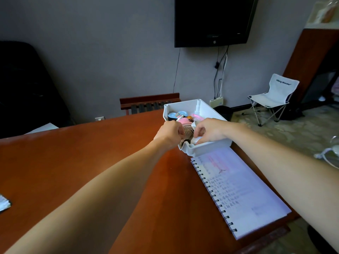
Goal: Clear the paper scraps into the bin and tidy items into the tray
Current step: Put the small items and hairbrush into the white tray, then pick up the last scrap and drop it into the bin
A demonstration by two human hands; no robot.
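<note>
The white tray (pixel 205 150) sits at the desk's right edge. The left hand (pixel 169 133) pinches the pink hairbrush (pixel 185 123); the right hand (pixel 211 131) curls round a white item (pixel 196 140). Best to settle both flat, below the rim.

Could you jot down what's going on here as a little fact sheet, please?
setting: wooden table, white tray near its far corner
left hand: in the tray, fingers curled at a pink hairbrush
right hand: in the tray, fingers curled over a small white item
beside tray: open spiral notebook, on the near side
floor beyond: black bin
</note>
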